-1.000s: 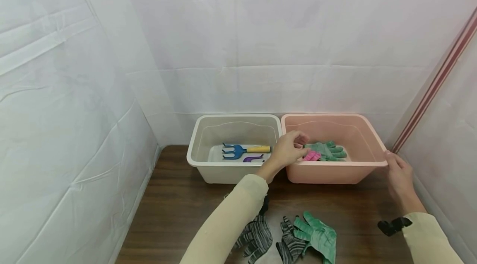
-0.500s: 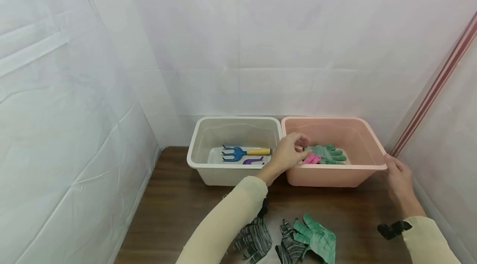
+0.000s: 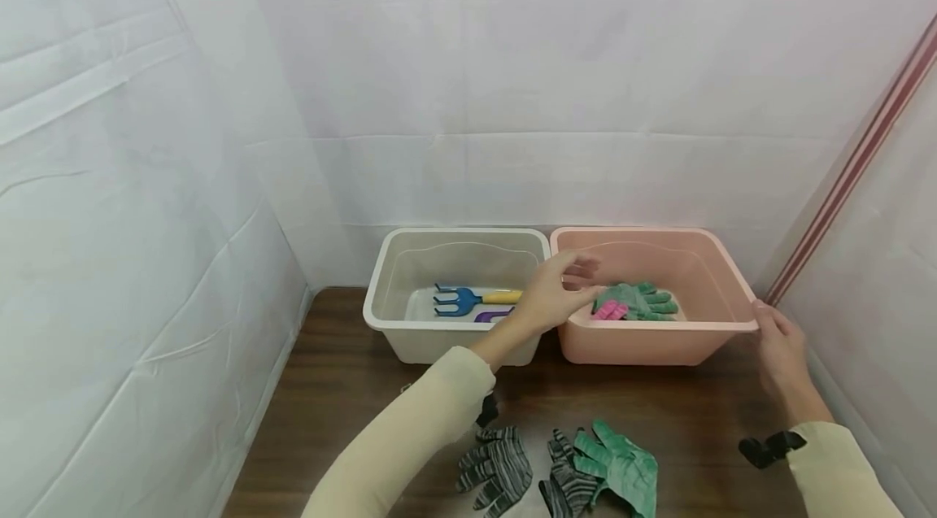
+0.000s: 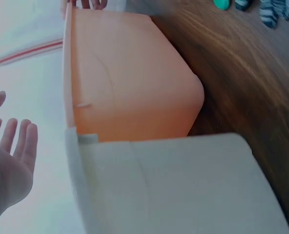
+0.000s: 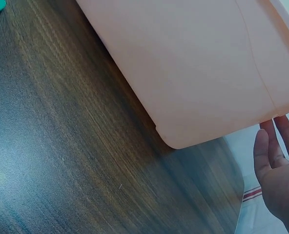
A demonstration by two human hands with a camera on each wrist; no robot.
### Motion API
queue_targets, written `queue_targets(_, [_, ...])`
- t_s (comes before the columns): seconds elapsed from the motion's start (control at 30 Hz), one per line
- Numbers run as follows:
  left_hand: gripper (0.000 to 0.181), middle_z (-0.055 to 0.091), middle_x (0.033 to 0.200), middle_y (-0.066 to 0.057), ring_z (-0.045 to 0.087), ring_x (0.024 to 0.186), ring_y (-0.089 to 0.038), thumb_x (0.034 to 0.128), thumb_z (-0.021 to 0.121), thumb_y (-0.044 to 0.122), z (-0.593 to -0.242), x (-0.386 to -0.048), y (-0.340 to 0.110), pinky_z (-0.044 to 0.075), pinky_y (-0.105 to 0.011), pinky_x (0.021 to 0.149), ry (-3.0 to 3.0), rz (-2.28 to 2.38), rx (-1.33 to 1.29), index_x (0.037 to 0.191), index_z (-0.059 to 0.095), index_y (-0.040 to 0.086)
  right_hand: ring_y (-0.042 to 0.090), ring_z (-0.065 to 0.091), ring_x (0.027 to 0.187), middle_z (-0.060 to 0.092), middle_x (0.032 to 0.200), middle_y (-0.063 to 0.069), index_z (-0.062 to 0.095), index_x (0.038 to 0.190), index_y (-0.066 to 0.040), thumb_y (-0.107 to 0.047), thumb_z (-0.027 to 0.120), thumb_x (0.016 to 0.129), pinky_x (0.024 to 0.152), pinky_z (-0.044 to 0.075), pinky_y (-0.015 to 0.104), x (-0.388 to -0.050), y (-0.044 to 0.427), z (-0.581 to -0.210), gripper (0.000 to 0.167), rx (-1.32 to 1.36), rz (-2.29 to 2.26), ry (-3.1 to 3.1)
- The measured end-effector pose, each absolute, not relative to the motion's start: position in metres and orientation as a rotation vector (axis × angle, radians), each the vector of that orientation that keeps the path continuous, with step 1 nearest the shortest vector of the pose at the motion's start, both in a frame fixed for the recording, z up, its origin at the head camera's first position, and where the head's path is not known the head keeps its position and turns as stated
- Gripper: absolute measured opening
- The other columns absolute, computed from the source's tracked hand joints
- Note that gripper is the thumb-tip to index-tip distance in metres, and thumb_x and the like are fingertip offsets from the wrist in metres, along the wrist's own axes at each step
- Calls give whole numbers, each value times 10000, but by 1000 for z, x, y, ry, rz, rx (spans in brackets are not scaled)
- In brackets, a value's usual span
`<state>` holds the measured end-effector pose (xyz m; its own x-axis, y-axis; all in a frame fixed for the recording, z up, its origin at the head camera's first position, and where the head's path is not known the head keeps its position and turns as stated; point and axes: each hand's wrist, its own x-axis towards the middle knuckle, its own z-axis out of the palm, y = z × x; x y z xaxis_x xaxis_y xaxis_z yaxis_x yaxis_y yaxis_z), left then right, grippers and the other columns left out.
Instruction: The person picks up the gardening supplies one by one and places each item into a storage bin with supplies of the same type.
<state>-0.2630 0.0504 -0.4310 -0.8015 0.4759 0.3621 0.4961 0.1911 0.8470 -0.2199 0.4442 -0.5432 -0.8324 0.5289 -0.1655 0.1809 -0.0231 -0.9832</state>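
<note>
My left hand [image 3: 552, 290] hovers over the adjoining rims of the white bin [image 3: 446, 325] and the pink bin [image 3: 659, 328], fingers loosely bent and holding nothing. In the left wrist view the left hand [image 4: 12, 165] is apart from both bins. My right hand [image 3: 783, 351] grips the pink bin's right rim; the right wrist view shows its fingers [image 5: 276, 141] reaching up under that rim. A green glove [image 3: 644, 301] and a pink item [image 3: 611, 310], perhaps a glove, lie inside the pink bin. A blue hand fork [image 3: 459, 300] with a yellow handle and a purple tool [image 3: 494, 315] lie in the white bin.
On the brown wooden table [image 3: 329, 404], near its front, lie a striped glove [image 3: 501, 469], another striped glove [image 3: 569, 476] and a green glove [image 3: 622, 465]. A white sheet wall [image 3: 468, 95] rises close behind the bins; more sheeting encloses both sides.
My left hand and forearm have shifted left, away from the pink bin, uncovering more of the left striped glove. My right hand keeps its place on the rim.
</note>
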Motion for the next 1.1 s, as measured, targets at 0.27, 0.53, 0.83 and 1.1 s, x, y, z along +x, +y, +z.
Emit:
queue_targets(0.27, [489, 641, 1376, -33, 642, 1236, -175, 968, 808, 216, -418, -245, 25, 585, -373, 979, -2501, -1491, -1125, 1403, 608, 115, 127, 537, 1368, 405, 1664, 136, 452, 1610, -104, -529, 606, 1054, 1184, 404, 328, -217, 442, -543, 716, -747, 1991, -1930])
queue_targets(0.53, [477, 635, 1379, -68, 635, 1255, -232, 978, 798, 209, -414, -238, 3, 580, -369, 988, -2504, -1425, -1176, 1411, 609, 145, 202, 451, 1486, 352, 1689, 159, 446, 1615, -114, -533, 601, 1055, 1236, 326, 427, -222, 437, -540, 716, -758, 1989, -1929])
queue_targets(0.83, [472, 621, 1360, -8, 644, 1251, -209, 973, 801, 182, -420, -232, -15, 568, -355, 1008, -2565, -1444, -1145, 1405, 615, 134, 119, 560, 1332, 463, 1622, 122, 492, 1582, -80, -492, 631, 1053, 1043, 488, 196, -221, 434, -539, 685, -702, 2002, -1891])
queue_targets(1.1, [440, 655, 1309, -40, 662, 1221, -206, 963, 815, 193, -431, -226, -23, 573, -339, 991, -2539, -1511, -1146, 1370, 653, 159, 114, 550, 1337, 428, 1648, 145, 474, 1593, -79, -524, 599, 1059, 1128, 441, 249, -223, 436, -539, 706, -693, 1959, -1946])
